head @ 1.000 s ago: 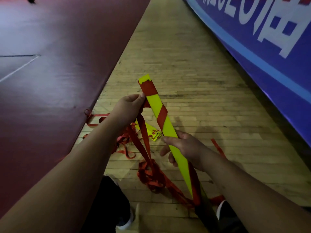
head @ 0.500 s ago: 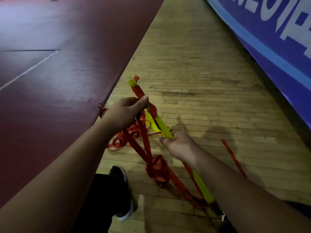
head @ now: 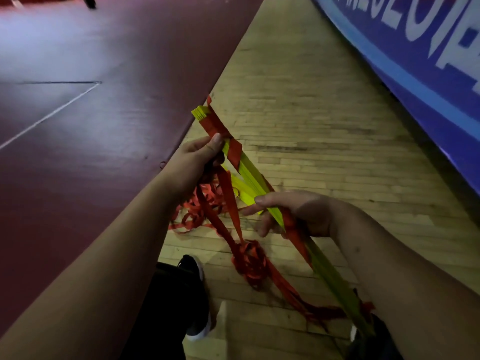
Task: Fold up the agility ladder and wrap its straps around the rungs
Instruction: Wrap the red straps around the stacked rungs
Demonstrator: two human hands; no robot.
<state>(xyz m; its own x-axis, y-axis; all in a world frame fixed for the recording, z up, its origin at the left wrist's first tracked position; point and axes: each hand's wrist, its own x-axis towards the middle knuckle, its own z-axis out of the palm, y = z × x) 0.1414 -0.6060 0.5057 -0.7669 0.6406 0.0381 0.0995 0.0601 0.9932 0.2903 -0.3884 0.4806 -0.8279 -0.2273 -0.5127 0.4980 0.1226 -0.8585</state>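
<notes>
Agility ladder (head: 250,170) mid-wrap, its yellow rungs (head: 202,112) stacked in one slanting bundle held above the floor between a person's two hands.

The right hand (head: 293,211) curls round the bundle's lower half, while the left hand (head: 197,154), higher up, pinches a red strap (head: 235,150) to the rungs under its thumb. If that thumb lifts, the knotted tangle (head: 249,261) trailing below both grips could drag the turns slack. A maroon mat (head: 104,105) lies beyond the left grip, wood flooring (head: 311,113) beneath and a blue banner (head: 415,63) past the right.

A wooden floor (head: 298,105) is bordered by a dark red mat (head: 104,100) on the left and a blue banner (head: 428,81) on the right, and what seems a black shoe (head: 191,271) is planted on it.
</notes>
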